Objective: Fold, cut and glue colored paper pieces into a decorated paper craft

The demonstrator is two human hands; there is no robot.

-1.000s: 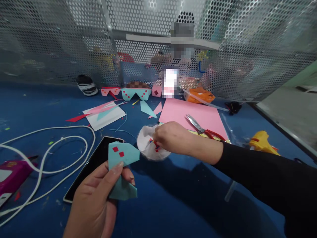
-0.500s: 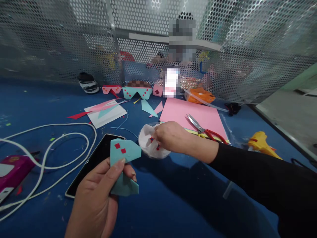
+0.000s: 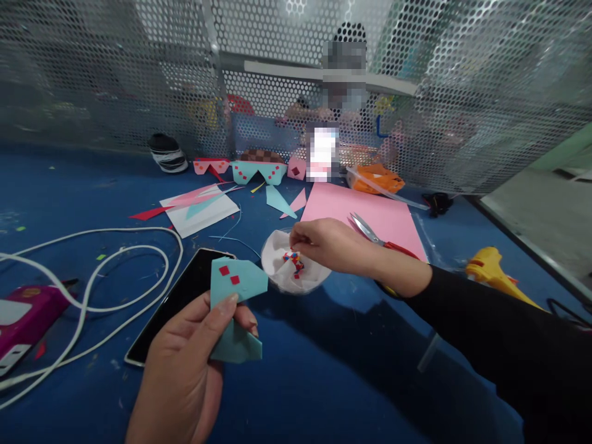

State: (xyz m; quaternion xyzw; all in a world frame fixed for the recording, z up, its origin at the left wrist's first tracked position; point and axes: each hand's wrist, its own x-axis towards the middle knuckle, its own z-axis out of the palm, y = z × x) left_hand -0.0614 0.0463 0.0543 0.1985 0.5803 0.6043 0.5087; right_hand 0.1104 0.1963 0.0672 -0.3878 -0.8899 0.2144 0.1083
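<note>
My left hand grips a light-blue folded paper piece between thumb and fingers. Two red diamonds mark its upper part. Over the right rim of a round bowl, my right hand has thumb and fingertips pinched together; a tiny red bit seems to show at the tips, but what they hold is too small to name. White lining and small red, blue and yellow pieces lie in the bowl.
Beyond the bowl are pink sheets, scissors, paper masks and an orange bag. A tablet, white cable and magenta device lie left; a yellow glue gun is right.
My right hand has lifted slightly and moved right within the bowl area, uncovering more of the colored pieces. My left hand still holds the blue paper. The view has shifted slightly.
</note>
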